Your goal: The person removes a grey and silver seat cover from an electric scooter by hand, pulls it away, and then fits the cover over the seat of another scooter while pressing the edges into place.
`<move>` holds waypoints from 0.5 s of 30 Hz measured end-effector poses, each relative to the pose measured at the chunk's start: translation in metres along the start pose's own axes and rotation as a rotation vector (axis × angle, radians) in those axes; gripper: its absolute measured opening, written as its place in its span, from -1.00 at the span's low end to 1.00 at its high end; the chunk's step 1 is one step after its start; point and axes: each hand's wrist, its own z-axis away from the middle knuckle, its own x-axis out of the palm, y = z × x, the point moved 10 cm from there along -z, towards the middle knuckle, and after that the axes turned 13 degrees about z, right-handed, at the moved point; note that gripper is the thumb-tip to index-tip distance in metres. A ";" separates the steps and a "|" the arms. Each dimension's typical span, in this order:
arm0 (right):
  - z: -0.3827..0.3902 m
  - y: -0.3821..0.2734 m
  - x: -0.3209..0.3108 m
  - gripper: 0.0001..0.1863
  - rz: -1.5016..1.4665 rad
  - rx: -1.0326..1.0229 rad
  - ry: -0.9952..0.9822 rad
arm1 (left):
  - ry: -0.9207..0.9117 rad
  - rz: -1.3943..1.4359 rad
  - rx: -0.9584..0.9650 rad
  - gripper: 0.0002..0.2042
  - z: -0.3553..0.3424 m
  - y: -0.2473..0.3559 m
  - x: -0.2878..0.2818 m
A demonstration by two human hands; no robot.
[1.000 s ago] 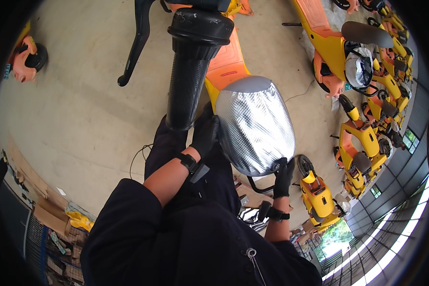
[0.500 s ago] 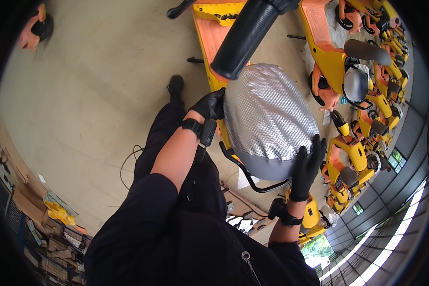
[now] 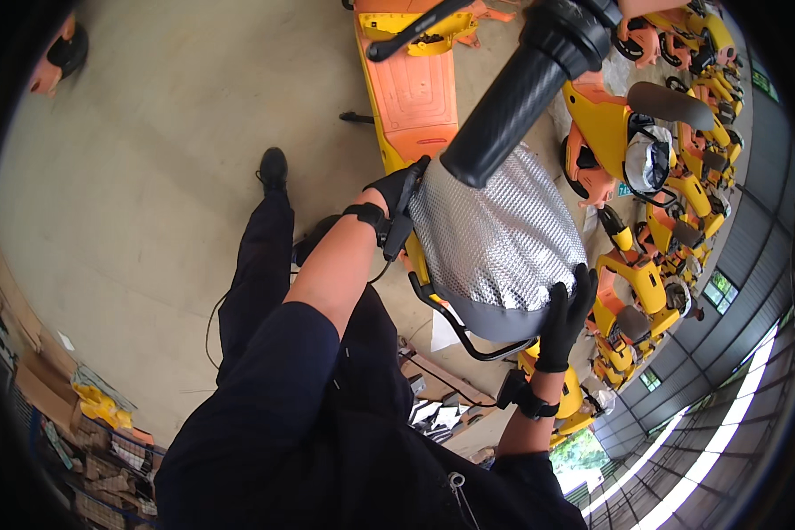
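Observation:
A silver, quilted-looking seat cover (image 3: 503,234) with a grey edge band lies over the seat of a yellow and orange scooter (image 3: 415,93). My left hand (image 3: 399,187), in a black glove, is closed at the cover's left front edge; its fingertips are mostly hidden there. On the rear right side of the cover rests my right hand (image 3: 564,322), also black-gloved, its fingers stretched out and somewhat apart. Above the front of the cover, the black handlebar grip (image 3: 503,115) hides part of it.
A brake lever (image 3: 415,31) juts out beside the grip. Behind the seat curves a black rear rail (image 3: 481,353). Several more scooters (image 3: 636,283) stand in rows to the right. At lower left are cardboard boxes (image 3: 49,389) and a yellow part (image 3: 104,408).
The handlebar grip now appears farther right and lower, over the cover's front. My left hand has shifted slightly forward along the edge. My right hand stays on the rear right; my visible foot has moved left.

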 end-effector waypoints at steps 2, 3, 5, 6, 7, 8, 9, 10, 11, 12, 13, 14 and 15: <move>0.001 -0.002 -0.004 -0.53 0.056 0.032 -0.011 | -0.037 -0.022 -0.005 -0.47 -0.012 0.000 0.005; 0.002 -0.006 -0.008 -0.52 0.135 0.068 0.014 | -0.059 -0.042 0.007 -0.46 -0.023 -0.003 0.002; 0.016 -0.075 -0.029 -0.48 0.374 -0.071 0.243 | -0.093 -0.087 0.044 -0.45 -0.052 -0.009 -0.017; 0.042 -0.089 -0.027 -0.54 0.268 -0.068 0.245 | -0.123 -0.120 0.077 -0.44 -0.067 -0.011 -0.024; 0.065 -0.102 -0.004 -0.67 0.007 -0.058 0.115 | -0.154 -0.188 0.141 -0.43 -0.081 -0.009 -0.032; 0.085 -0.132 0.038 -0.78 -0.346 -0.227 -0.129 | -0.173 -0.267 0.228 -0.42 -0.091 -0.004 -0.048; 0.096 -0.160 0.087 -0.84 -0.563 -0.167 -0.404 | -0.157 -0.343 0.309 -0.41 -0.095 0.004 -0.071; 0.119 -0.152 0.150 -0.83 -0.517 -0.035 -0.599 | -0.129 -0.394 0.354 -0.40 -0.098 0.009 -0.083; 0.141 -0.132 0.212 -0.82 -0.710 0.283 -0.738 | -0.085 -0.448 0.379 -0.39 -0.099 0.011 -0.095; 0.125 -0.135 0.230 -0.78 -0.802 0.250 -0.649 | -0.026 -0.492 0.384 -0.38 -0.098 0.017 -0.107; 0.112 -0.132 0.248 -0.68 -0.889 0.223 -0.557 | 0.090 -0.568 0.345 -0.33 -0.098 0.019 -0.110; 0.100 -0.128 0.266 -0.57 -0.971 0.190 -0.470 | 0.205 -0.641 0.293 -0.27 -0.097 0.020 -0.115; 0.097 -0.115 0.265 -0.51 -1.258 0.370 -0.400 | 0.279 -0.716 0.224 -0.21 -0.098 0.010 -0.100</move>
